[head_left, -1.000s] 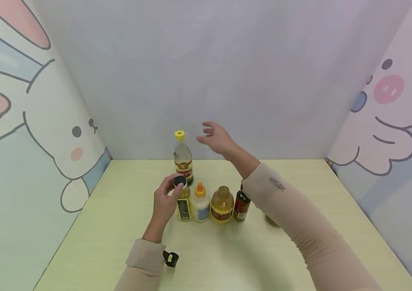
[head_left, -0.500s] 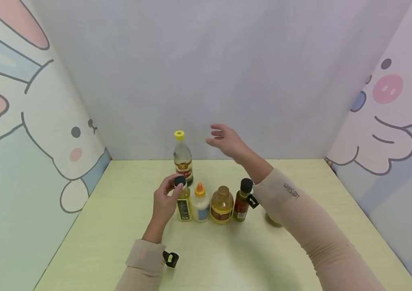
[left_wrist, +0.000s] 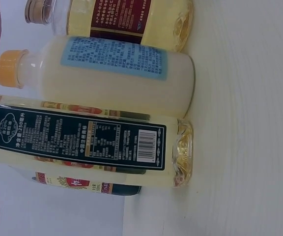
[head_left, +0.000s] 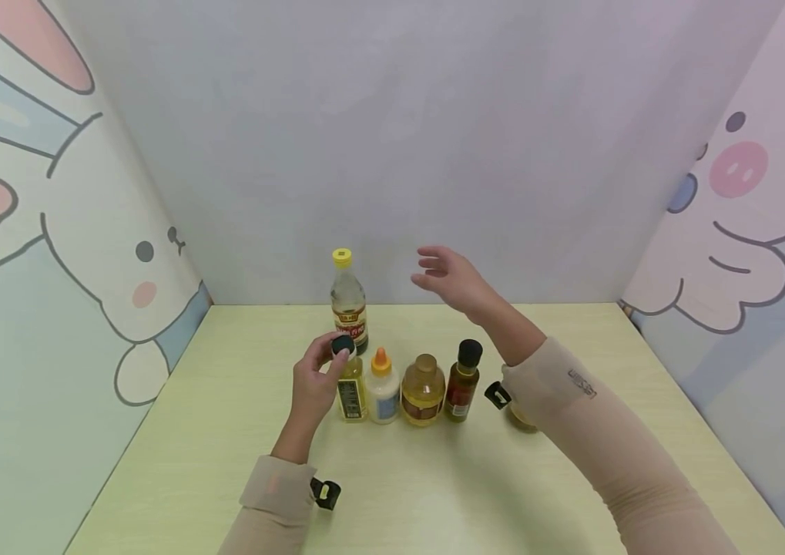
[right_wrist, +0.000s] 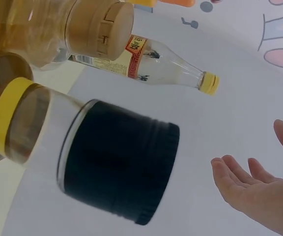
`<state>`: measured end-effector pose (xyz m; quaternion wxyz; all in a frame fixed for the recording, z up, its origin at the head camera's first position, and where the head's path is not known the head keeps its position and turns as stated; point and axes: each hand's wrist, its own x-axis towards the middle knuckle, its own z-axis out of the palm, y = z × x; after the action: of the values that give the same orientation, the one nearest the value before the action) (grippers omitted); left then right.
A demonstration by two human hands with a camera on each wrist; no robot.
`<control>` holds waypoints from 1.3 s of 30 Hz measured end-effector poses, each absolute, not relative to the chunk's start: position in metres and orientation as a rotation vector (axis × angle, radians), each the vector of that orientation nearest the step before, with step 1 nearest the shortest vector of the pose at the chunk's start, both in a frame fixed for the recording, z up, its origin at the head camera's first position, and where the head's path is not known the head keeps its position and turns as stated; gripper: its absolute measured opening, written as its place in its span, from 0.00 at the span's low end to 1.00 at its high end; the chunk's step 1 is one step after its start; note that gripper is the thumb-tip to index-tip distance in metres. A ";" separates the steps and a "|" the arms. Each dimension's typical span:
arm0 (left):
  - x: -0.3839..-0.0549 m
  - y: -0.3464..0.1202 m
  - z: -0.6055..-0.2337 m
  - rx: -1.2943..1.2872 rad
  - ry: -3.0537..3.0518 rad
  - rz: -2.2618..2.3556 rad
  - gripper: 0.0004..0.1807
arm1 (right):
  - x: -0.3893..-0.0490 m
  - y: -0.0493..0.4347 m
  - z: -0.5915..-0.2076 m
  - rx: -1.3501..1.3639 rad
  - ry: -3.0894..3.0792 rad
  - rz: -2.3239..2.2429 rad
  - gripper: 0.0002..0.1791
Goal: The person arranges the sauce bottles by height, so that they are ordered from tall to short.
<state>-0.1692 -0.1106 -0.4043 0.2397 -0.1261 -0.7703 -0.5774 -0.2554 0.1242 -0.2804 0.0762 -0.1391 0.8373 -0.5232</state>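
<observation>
Plainly, in the head view, the left hand [head_left: 314,379] has its thumb and fingers bent round the dark-capped top of a square clear bottle [head_left: 352,399] of pale yellow oil, which stands upright on a pale yellow-green table [head_left: 191,432]; just right of that bottle is a cream-white plastic squeeze bottle [head_left: 384,402] with an orange nozzle; farther right of it come a bulging clear bottle [head_left: 423,391] of golden liquid with a brown cap, then a slim dark bottle [head_left: 461,391] with a black cap and red label; behind it rises a tall clear glass bottle [head_left: 348,301] with a yellow cap; the right hand [head_left: 456,279] is in the air, right of it and higher, fingers loosely extended and holding nothing, while a beige sleeve [head_left: 600,432] partly covers a low round thing [head_left: 521,421] well to its right. Seen from the left wrist, the square clear bottle shows a dark label with a barcode, the squeeze bottle's blue label just beside it; from the right wrist, the slim dark bottle's cap looms large, apart from the right hand's gently curved fingers and bare palm.
</observation>
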 end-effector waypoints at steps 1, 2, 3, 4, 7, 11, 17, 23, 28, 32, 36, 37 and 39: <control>-0.167 -0.110 -0.401 -0.353 -2.107 -1.571 0.14 | -0.254 0.126 -0.281 -0.418 2.509 -1.568 0.31; -0.166 -0.110 -0.400 -0.356 -2.105 -1.573 0.14 | -0.252 0.127 -0.282 -0.423 2.508 -1.570 0.31; -0.166 -0.110 -0.400 -0.359 -2.100 -1.575 0.14 | -0.251 0.129 -0.282 -0.429 2.509 -1.571 0.31; -0.166 -0.110 -0.400 -0.363 -2.097 -1.575 0.14 | -0.249 0.130 -0.283 -0.434 2.510 -1.570 0.31; -0.166 -0.110 -0.400 -0.372 -2.088 -1.585 0.14 | -0.245 0.135 -0.284 -0.452 2.508 -1.575 0.31; -0.167 -0.111 -0.401 -0.377 -2.079 -1.607 0.15 | -0.241 0.143 -0.288 -0.455 2.502 -1.581 0.31; -0.166 -0.110 -0.399 -0.377 -2.079 -1.600 0.14 | -0.237 0.153 -0.296 -0.441 2.505 -1.579 0.30; -0.165 -0.110 -0.399 -0.380 -2.077 -1.585 0.14 | -0.231 0.166 -0.306 -0.435 2.493 -1.583 0.29; -0.165 -0.110 -0.400 -0.365 -2.085 -1.583 0.14 | -0.227 0.174 -0.314 -0.440 2.487 -1.593 0.29; -0.165 -0.110 -0.401 -0.363 -2.086 -1.585 0.14 | -0.223 0.181 -0.320 -0.446 2.465 -1.632 0.29; -0.166 -0.110 -0.401 -0.374 -2.082 -1.583 0.14 | -0.219 0.186 -0.324 -0.424 2.448 -1.646 0.29; -0.166 -0.110 -0.401 -0.374 -2.081 -1.581 0.14 | -0.217 0.187 -0.325 -0.415 2.445 -1.651 0.29; -0.166 -0.110 -0.402 -0.370 -2.083 -1.577 0.14 | -0.215 0.189 -0.326 -0.405 2.441 -1.659 0.29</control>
<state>-0.1663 -0.1104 -0.4019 0.2489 -0.1356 -0.7644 -0.5790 -0.2150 0.1892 -0.3262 0.0811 -0.1356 0.8167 -0.5549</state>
